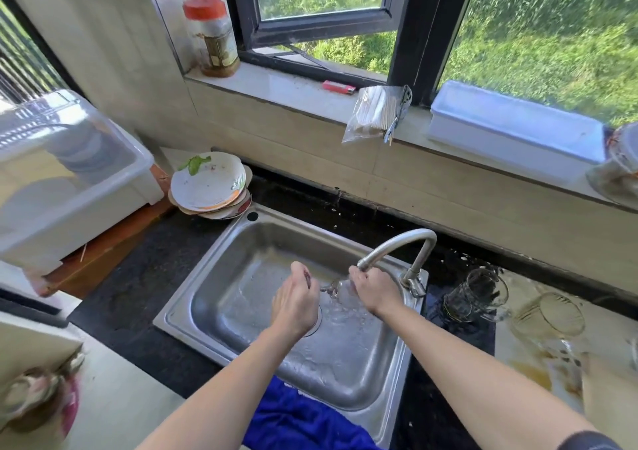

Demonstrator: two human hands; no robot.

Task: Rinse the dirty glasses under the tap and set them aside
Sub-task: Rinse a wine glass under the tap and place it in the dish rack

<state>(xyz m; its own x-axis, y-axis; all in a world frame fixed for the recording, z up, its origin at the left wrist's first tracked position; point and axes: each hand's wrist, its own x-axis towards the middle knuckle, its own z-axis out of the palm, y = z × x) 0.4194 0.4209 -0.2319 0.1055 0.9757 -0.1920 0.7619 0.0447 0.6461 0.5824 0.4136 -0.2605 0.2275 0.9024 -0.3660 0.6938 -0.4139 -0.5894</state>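
Note:
Over the steel sink [221, 259], a clear glass [334, 290] sits between my two hands under the curved tap [397, 242]. Water runs over the glass and splashes into the basin. My left hand [295, 301] grips its left side with curled fingers. On the other side my right hand [373, 291] curls round the glass just below the spout. On the dark counter to the right, a glass mug [478, 294] lies tipped, and another clear glass [552, 315] lies beyond it on a stained pale board.
A stack of dirty plates [210, 187] sits at the sink's back left corner, beside a clear plastic dish box [69, 173]. The windowsill holds a red-lidded jar [210, 35], a lighter [338, 87], a bag of chopsticks [376, 115] and a white container [514, 128]. A blue cloth [297, 418] hangs over the sink's front edge.

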